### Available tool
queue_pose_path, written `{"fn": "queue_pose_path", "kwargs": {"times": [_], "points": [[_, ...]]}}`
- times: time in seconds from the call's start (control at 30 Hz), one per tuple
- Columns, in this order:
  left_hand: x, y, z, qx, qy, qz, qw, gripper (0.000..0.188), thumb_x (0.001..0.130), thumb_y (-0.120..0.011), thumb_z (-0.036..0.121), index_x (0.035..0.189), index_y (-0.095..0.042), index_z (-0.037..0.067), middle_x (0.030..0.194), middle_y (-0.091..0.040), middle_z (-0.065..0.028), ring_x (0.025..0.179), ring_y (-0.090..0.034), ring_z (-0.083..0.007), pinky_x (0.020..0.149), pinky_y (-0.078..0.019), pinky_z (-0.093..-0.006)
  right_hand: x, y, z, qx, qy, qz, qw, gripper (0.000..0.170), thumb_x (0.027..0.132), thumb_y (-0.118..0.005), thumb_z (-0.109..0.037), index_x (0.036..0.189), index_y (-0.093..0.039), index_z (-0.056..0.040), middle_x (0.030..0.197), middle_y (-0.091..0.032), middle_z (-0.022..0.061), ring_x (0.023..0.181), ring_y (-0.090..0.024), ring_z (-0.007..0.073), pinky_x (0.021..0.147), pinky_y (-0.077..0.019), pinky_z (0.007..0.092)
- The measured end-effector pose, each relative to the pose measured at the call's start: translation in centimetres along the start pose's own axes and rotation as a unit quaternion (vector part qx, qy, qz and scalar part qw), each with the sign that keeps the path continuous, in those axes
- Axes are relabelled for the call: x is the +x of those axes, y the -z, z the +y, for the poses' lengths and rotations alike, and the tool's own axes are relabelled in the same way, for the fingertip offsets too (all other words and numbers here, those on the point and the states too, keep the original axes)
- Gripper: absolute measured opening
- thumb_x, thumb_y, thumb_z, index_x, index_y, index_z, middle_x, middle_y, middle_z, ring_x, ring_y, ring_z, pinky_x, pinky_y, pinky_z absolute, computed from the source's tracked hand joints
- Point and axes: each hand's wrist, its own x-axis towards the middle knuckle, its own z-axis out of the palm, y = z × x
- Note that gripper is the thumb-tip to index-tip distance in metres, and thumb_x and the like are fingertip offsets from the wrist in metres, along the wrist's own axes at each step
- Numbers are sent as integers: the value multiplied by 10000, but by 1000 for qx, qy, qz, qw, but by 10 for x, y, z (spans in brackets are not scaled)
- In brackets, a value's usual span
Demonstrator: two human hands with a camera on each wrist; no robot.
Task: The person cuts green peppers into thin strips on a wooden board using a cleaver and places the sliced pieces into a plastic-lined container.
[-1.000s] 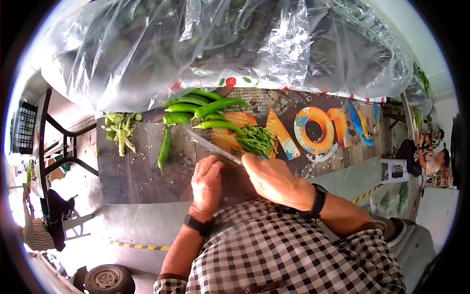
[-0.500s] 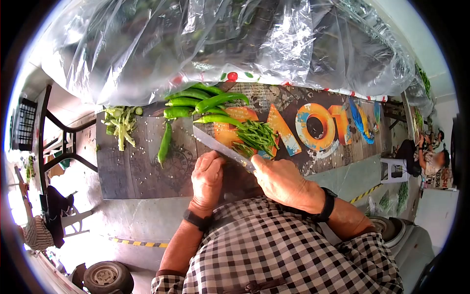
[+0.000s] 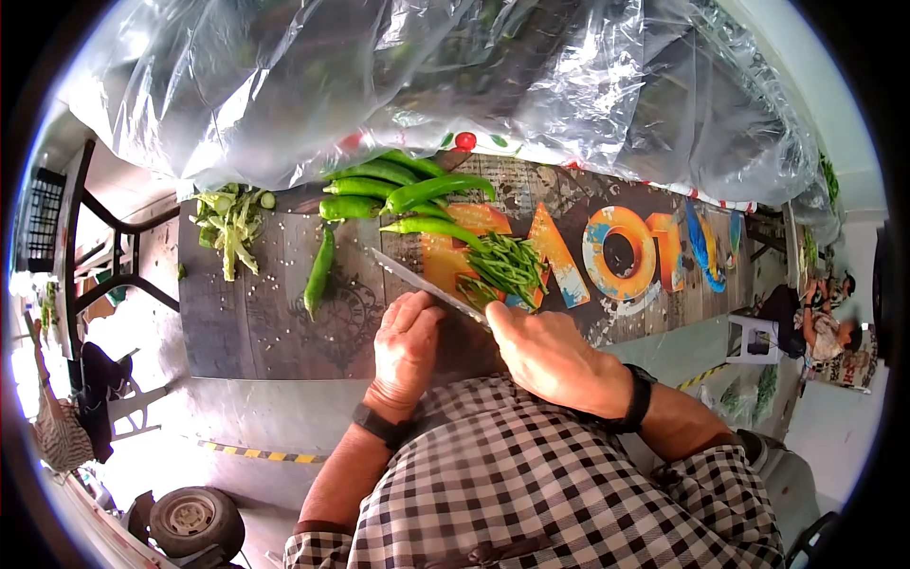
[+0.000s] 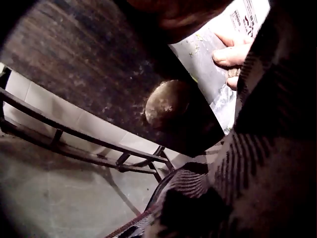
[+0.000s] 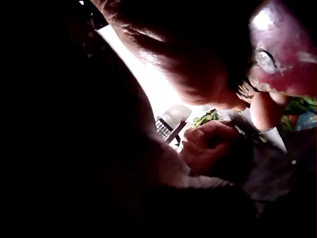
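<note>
While the right hand (image 3: 564, 363) grips the knife (image 3: 427, 284), its fingers curled round the mostly hidden handle, the blade slants over the table (image 3: 223, 341) with its tip out past the left hand (image 3: 406, 346). From where I stand, that left hand sits at the near edge, just beside the blade, its fingers bent and bunched together; I cannot tell whether they pinch anything underneath. Beyond the knife lie the peppers (image 3: 441, 192), a bunch of long green ones, with a lone pepper (image 3: 320, 275) apart from them on the left. Touching the bunch's nearest one is a heap of thin green strips (image 3: 509, 268). Off at the table's left end are pale scraps (image 3: 230, 237), and seeds (image 3: 275, 275) are scattered nearby. Clear plastic (image 3: 322, 85) drapes along the far side, and bold orange letters (image 3: 599, 248) run across the tabletop's right half.
</note>
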Motion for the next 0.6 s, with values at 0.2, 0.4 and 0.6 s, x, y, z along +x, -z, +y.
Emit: {"fn": "queue_pose_path", "kwargs": {"times": [0.2, 0.4, 0.6], "points": [[2, 0, 3, 1, 0, -1, 1000, 218, 693, -636, -101, 865, -663, 31, 979, -649, -104, 939, -631, -312, 816, -530, -379, 28, -20, 2, -15, 53, 68, 996, 184, 816, -601, -36, 919, -453, 4, 589, -581, 140, 514, -620, 312, 436, -467, 403], [1, 0, 1, -12, -2, -3, 1000, 231, 696, -612, -73, 884, -653, 55, 1010, -630, -91, 971, -612, -318, 845, -518, -395, 43, -30, 3, -26, 72, 112, 991, 207, 817, -603, -38, 951, -453, 9, 586, -580, 137, 516, -621, 299, 432, -459, 400], [0, -2, 1, 1, 5, 15, 1000, 229, 692, -636, -101, 872, -663, 38, 985, -643, -111, 930, -621, -318, 813, -519, -384, -1, -12, 14, 29, 20, 61, 998, 153, 838, -557, -15, 936, -445, 18, 594, -573, 156, 536, -614, 336, 449, -452, 427]]}}
